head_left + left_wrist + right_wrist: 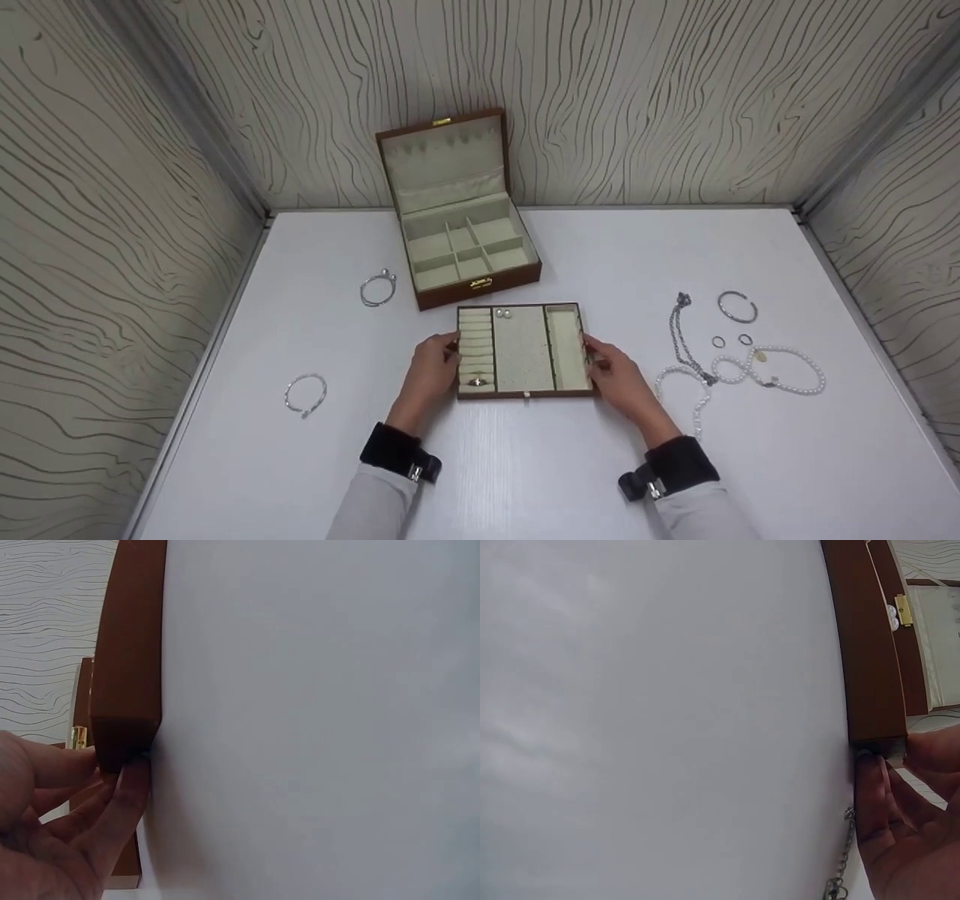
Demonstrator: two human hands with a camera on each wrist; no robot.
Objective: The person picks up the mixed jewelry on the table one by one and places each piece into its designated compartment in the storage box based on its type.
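Note:
A brown-edged jewelry tray (521,352) lies low over the white table in front of the open jewelry box (480,291). My left hand (431,371) grips its left end, and my right hand (621,379) grips the opposite end. In the left wrist view, thumb and fingers of the left hand (67,832) pinch the tray's corner (127,660). Likewise, the right wrist view has the right hand (907,825) at the tray's end (866,652), fingertips tucked under it. A ring (477,382) sits in the tray's ring rolls; pearl earrings (503,313) are on its middle panel.
Left of the box lie a bracelet with beads (377,289) and a twisted bracelet (306,395). On the right are a silver chain (679,337), an open bangle (738,307), two small rings (718,342) and pearl strands (795,352). Patterned walls (637,97) enclose the table.

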